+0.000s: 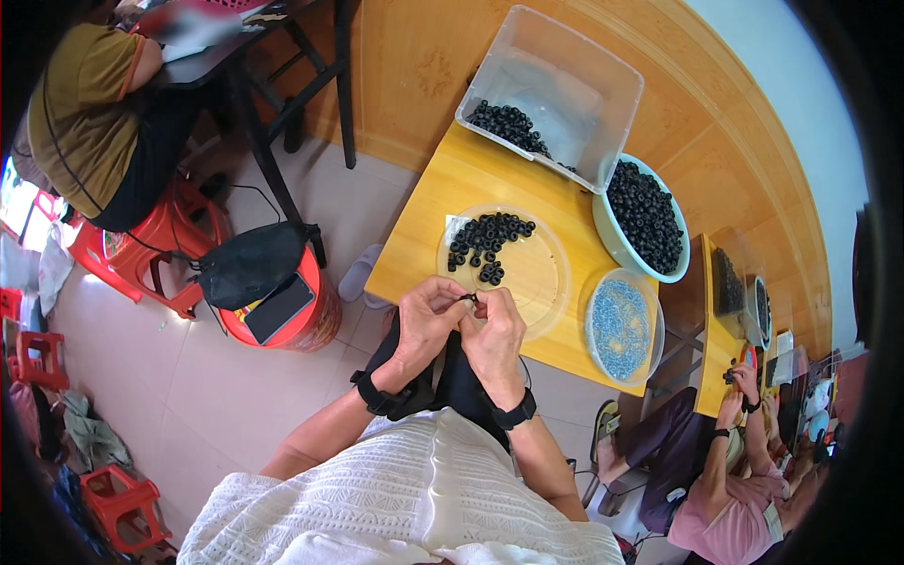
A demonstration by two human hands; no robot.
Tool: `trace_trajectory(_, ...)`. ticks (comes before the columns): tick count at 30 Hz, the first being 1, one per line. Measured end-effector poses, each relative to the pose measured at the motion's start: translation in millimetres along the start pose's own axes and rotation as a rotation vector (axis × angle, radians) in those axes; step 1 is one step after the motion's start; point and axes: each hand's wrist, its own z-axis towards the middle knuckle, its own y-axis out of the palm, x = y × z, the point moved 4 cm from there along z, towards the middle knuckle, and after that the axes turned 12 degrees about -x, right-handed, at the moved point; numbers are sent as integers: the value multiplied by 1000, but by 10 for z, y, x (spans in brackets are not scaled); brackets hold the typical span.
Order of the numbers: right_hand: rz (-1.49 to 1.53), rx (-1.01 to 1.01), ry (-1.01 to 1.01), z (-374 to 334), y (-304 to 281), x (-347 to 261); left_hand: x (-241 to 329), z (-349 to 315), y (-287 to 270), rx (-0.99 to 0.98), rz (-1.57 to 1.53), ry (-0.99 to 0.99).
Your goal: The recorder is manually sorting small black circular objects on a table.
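My left hand (426, 322) and my right hand (495, 341) meet just past the table's near edge, fingertips pinched together. Between them is a small black part (468, 298), mostly hidden by the fingers. Just beyond, a shallow clear round tray (552, 303) lies on the yellow wooden table (414, 235). Loose black ring-shaped parts (492, 235) are spread over its left side. To the right stands a round clear container of small bluish pieces (620, 330), too fine to make out singly.
A clear bin (574, 89) with black parts stands at the back. Beside it a pale bowl (603, 231) is heaped with them. On the left are a red bucket (320, 320) bearing a phone (280, 309) and a black bag (254, 264). People sit at left and right.
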Motion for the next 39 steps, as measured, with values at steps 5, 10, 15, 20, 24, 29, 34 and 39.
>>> trace_trajectory(5, 42, 47, 0, -17, 0, 50, -57, -17, -9, 39, -62, -58)
trace_trajectory(10, -127, 16, -108, -13, 21, 24, -87, -42, -11, 65, -61, -85)
trace_trajectory(15, -113, 29, -161, -4, 18, 58, -111, -61, -19, 76, -97, -93)
trace_trajectory(20, 39, 44, -92, -16, -60, 111, -84, -30, 4, -11, -168, -170)
trace_trajectory(24, 53, 11, -62, -8, -129, 176, -26, -7, 35, -76, -229, -261)
trace_trajectory(29, 10, -107, -25, -49, -186, 179, -153, 1, 77, -403, 101, -312)
trace_trajectory(34, -25, -162, -46, -124, -172, 175, -159, -92, 81, -331, 31, -403)
trace_trajectory(39, 7, -190, -40, -239, -227, 206, -182, -167, 117, -378, 25, -452)
